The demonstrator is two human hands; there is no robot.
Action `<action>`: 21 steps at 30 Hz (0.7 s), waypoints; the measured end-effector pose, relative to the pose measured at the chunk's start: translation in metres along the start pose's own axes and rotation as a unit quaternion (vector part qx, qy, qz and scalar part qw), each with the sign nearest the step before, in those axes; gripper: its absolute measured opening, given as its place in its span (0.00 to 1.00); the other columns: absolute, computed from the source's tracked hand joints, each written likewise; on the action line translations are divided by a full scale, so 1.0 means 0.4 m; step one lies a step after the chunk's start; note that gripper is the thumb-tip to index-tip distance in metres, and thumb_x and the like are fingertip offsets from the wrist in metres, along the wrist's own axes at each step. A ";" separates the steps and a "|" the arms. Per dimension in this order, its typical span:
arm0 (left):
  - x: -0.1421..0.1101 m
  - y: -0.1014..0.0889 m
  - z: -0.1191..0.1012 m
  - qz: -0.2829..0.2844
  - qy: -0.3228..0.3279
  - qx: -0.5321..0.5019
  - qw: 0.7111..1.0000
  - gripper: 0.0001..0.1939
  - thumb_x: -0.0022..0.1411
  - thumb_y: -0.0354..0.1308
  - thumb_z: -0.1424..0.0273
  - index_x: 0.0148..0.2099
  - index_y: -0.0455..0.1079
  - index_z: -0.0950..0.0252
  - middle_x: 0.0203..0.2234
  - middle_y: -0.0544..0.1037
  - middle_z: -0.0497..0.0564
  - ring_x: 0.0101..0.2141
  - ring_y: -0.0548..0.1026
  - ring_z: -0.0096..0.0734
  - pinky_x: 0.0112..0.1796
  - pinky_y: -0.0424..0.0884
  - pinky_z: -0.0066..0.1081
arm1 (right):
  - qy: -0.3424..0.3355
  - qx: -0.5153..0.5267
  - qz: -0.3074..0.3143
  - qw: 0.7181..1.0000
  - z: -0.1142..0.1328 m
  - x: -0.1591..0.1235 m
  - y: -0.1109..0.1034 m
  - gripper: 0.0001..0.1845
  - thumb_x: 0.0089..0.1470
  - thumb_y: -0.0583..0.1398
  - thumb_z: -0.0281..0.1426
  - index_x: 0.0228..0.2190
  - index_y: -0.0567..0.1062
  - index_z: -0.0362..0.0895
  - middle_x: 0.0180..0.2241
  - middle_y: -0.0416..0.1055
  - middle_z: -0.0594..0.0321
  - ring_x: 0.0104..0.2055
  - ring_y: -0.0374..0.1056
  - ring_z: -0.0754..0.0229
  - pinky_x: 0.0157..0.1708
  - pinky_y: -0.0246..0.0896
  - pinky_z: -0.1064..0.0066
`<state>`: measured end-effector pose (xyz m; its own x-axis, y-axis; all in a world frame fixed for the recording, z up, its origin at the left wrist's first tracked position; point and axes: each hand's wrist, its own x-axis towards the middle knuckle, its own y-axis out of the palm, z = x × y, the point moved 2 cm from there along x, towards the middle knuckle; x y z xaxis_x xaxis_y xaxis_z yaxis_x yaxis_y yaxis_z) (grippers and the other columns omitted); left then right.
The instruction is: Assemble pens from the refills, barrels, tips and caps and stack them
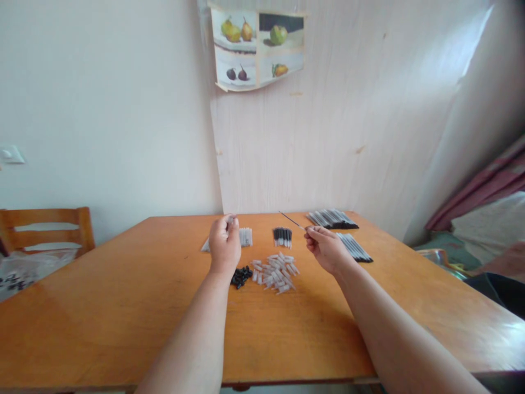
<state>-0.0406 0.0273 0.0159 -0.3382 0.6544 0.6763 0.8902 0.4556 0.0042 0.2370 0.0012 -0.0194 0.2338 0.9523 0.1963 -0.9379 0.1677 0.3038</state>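
Observation:
My right hand [326, 247] pinches a thin dark pen refill [291, 220], which slants up and to the left from the fingertips. Raised over the table, my left hand [225, 243] is closed; a bit of something pale shows at its fingertips, too small to name. Behind that hand lies a row of whitish tubes [246, 237], partly hidden by it. Between the hands is a bundle of black refills with pale ends [282, 237]. Nearer me are a loose pile of translucent pen tips [276, 272] and a small heap of black plugs [241, 277].
Clear pens with black ends lie in two groups at the right, a far group [332, 219] and a nearer group [355, 247]. The wooden table [123, 306] meets a wall with fruit pictures [258, 49]. A wooden chair [47, 227] stands at the left, with a plastic bag [35, 268].

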 end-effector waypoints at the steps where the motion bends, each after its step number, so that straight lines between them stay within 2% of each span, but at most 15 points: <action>1: -0.002 -0.001 -0.005 0.011 0.031 0.030 0.999 0.14 0.63 0.55 0.62 0.45 0.73 0.63 0.38 0.76 0.53 0.41 0.73 0.33 0.46 0.66 0.33 | 0.009 0.039 0.016 0.999 0.005 -0.004 0.004 0.14 0.45 0.68 0.36 0.28 0.71 0.43 0.25 0.66 0.66 0.24 0.58 0.70 0.22 0.54 0.78; 3: -0.009 0.002 -0.014 0.037 0.087 0.072 0.993 0.14 0.64 0.53 0.63 0.47 0.73 0.63 0.39 0.75 0.54 0.42 0.72 0.34 0.47 0.66 0.34 | 0.026 0.090 0.046 0.995 0.015 -0.012 0.012 0.14 0.43 0.70 0.35 0.29 0.72 0.43 0.26 0.66 0.66 0.24 0.58 0.71 0.22 0.53 0.78; 5: -0.016 0.009 -0.019 0.067 0.110 0.084 0.988 0.14 0.64 0.53 0.64 0.48 0.73 0.62 0.39 0.75 0.54 0.42 0.73 0.34 0.46 0.67 0.34 | 0.041 0.112 0.074 0.990 0.023 -0.019 0.018 0.14 0.43 0.70 0.34 0.30 0.73 0.43 0.27 0.65 0.67 0.24 0.58 0.71 0.22 0.53 0.78; 9: -0.027 0.025 -0.015 0.120 0.107 0.087 0.983 0.12 0.64 0.53 0.66 0.47 0.74 0.62 0.39 0.76 0.54 0.42 0.74 0.35 0.45 0.68 0.35 | 0.069 0.135 0.110 0.982 0.031 -0.030 0.024 0.13 0.43 0.70 0.33 0.29 0.73 0.43 0.26 0.64 0.67 0.23 0.56 0.71 0.21 0.51 0.78; 13: -0.031 0.032 -0.003 0.145 0.101 0.100 0.979 0.12 0.63 0.54 0.67 0.46 0.74 0.62 0.38 0.77 0.54 0.41 0.74 0.36 0.44 0.68 0.36 | 0.085 0.156 0.133 0.975 0.034 -0.039 0.027 0.12 0.45 0.70 0.32 0.29 0.73 0.42 0.26 0.64 0.67 0.23 0.55 0.72 0.21 0.49 0.78; 21: -0.044 0.046 0.018 0.196 0.096 0.106 0.970 0.11 0.62 0.54 0.69 0.45 0.75 0.62 0.38 0.78 0.54 0.41 0.75 0.36 0.45 0.69 0.36 | 0.091 0.112 0.161 0.976 0.043 -0.058 0.042 0.14 0.44 0.70 0.34 0.25 0.70 0.42 0.25 0.64 0.67 0.23 0.53 0.71 0.20 0.45 0.76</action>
<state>-0.0205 0.0284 -0.0012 0.0954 0.6870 0.7203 0.8488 0.3219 -0.4194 0.2203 -0.0225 -0.0030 -0.1313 0.9795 0.1528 -0.8708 -0.1877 0.4544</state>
